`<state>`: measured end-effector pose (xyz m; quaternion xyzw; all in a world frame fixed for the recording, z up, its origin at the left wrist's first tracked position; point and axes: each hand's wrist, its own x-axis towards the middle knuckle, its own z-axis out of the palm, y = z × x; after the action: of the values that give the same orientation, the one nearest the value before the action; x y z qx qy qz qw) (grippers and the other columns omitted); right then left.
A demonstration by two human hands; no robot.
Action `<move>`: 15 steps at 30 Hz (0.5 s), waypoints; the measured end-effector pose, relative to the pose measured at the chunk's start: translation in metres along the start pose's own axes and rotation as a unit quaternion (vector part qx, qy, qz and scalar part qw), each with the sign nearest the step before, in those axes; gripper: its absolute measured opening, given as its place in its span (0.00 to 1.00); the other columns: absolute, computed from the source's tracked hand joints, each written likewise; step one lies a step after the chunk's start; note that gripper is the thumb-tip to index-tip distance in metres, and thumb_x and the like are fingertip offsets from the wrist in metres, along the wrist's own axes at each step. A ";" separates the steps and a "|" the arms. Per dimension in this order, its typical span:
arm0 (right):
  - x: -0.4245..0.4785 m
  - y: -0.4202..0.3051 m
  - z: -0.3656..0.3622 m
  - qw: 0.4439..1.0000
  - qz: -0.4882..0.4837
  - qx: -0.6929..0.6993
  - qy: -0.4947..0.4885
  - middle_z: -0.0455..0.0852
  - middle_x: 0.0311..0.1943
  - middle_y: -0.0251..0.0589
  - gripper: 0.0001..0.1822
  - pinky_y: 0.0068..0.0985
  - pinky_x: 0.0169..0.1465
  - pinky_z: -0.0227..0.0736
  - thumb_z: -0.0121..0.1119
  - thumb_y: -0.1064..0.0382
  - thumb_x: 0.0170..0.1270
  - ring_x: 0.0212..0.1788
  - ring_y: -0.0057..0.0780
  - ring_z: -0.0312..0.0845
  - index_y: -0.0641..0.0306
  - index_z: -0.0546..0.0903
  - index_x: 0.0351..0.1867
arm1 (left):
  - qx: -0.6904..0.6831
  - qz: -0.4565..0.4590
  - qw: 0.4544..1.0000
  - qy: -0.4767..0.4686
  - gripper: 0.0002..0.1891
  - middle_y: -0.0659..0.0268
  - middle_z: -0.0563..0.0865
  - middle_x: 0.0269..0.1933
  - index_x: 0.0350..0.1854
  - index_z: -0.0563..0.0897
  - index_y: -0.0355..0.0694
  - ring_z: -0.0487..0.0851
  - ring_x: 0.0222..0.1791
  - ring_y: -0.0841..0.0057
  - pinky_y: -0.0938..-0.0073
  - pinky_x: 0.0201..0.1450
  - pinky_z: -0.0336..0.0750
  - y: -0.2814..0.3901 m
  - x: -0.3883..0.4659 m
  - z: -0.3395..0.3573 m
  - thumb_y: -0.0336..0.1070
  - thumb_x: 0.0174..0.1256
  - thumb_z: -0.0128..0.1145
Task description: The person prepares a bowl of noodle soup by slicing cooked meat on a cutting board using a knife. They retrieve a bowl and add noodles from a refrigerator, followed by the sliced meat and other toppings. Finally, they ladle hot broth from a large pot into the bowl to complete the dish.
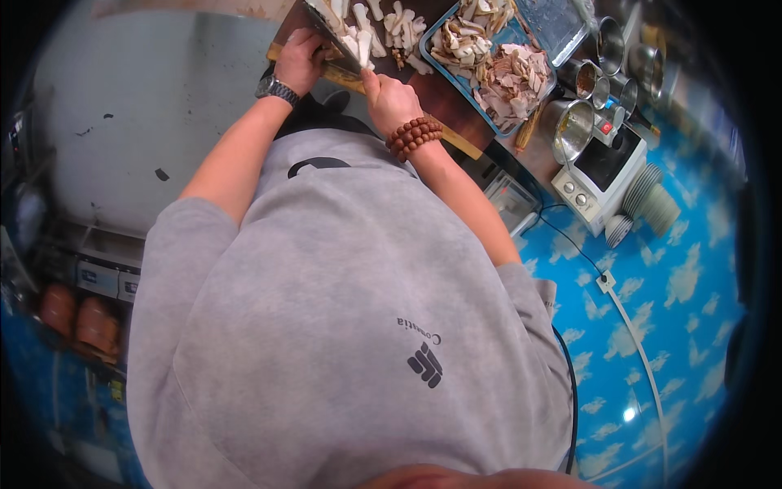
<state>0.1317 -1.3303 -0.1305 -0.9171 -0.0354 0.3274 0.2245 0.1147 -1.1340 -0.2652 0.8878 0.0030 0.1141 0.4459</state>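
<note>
My right hand, with brown bead bracelets at the wrist, holds the near end of a large knife with a dark blade; its handle is hidden by the hand. The blade points away over a dark cutting board with a light wooden edge. My left hand, wearing a metal watch, is at the board's left edge, left of the blade. Its fingers are bent near a small brownish piece, and whether they grip it is unclear. Sliced white pieces, possibly mushroom, lie right of the blade.
Right of the board's pieces, a blue-rimmed tray holds pale and pinkish slices. Beyond are metal bowls, a white appliance with two knobs and stacked plates. A cable runs to a wall socket.
</note>
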 end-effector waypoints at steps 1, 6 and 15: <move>-0.001 -0.001 -0.001 1.000 0.002 -0.001 -0.003 0.88 0.35 0.68 0.34 0.55 0.52 0.77 0.43 0.38 0.81 0.43 0.70 0.84 0.70 0.87 0.38 | 0.001 -0.002 1.000 0.001 0.09 0.60 0.86 0.45 0.41 0.87 0.41 0.84 0.49 0.55 0.59 0.52 0.81 0.000 0.000 0.000 0.26 0.57 0.69; 0.005 -0.002 0.000 1.000 0.009 -0.003 -0.013 0.88 0.35 0.67 0.35 0.55 0.52 0.78 0.43 0.38 0.82 0.43 0.70 0.84 0.70 0.87 0.37 | -0.003 -0.010 1.000 0.002 0.09 0.60 0.87 0.46 0.40 0.87 0.41 0.85 0.50 0.57 0.60 0.53 0.81 -0.002 0.000 0.001 0.27 0.58 0.69; 0.032 -0.015 0.009 0.999 0.018 -0.004 -0.029 0.88 0.36 0.68 0.33 0.55 0.52 0.78 0.43 0.40 0.82 0.45 0.70 0.84 0.70 0.87 0.40 | -0.025 -0.053 0.998 -0.006 0.09 0.61 0.88 0.49 0.41 0.88 0.41 0.85 0.52 0.58 0.61 0.55 0.82 -0.005 -0.002 0.001 0.28 0.58 0.70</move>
<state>0.1526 -1.3065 -0.1488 -0.9086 -0.0269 0.3579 0.2134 0.1138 -1.1322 -0.2699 0.8757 0.0445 0.0847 0.4733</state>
